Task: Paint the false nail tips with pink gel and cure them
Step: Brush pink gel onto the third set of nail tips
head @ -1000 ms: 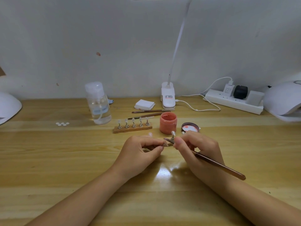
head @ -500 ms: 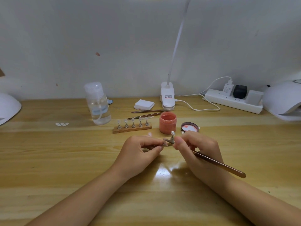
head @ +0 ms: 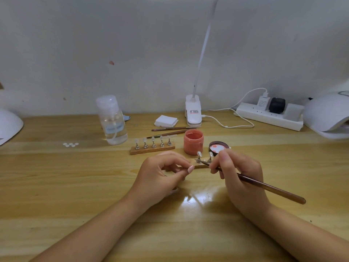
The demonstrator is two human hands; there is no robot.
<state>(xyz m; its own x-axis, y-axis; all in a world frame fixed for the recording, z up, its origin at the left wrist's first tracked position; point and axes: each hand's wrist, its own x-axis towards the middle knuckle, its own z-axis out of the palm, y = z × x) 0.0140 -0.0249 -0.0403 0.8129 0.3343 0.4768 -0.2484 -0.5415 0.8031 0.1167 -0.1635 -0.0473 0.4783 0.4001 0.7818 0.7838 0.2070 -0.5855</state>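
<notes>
- Presently, the left hand point(head: 166, 171) has its fingers curled round the near end of a small wooden holder strip point(head: 198, 166), pinching it against the table point(head: 75, 186); judged, this steadies the strip so the tips do not shift under the brush.
- Right hand point(head: 239, 173) grips a brown-handled brush point(head: 264, 186) pen-fashion, fingers closed round the shaft close to the bristles, which favours fine control; the handle trails off to the right.
- Brush point sits at the base of a false nail tip point(head: 199, 153) standing on a metal post of the held strip; a second tip point(head: 211, 154) stands just beside it. Whether either carries pink cannot be told.
- Open pink gel jar point(head: 193, 141) stands just behind the work, its lid point(head: 218, 146) beside it, inner face up, evidently kept near for reloading.
- Second strip point(head: 152, 148) with five tips waits left of the jar.
- White curing lamp point(head: 328, 114) sits at the far right, well apart; curing is judged not yet begun.
</notes>
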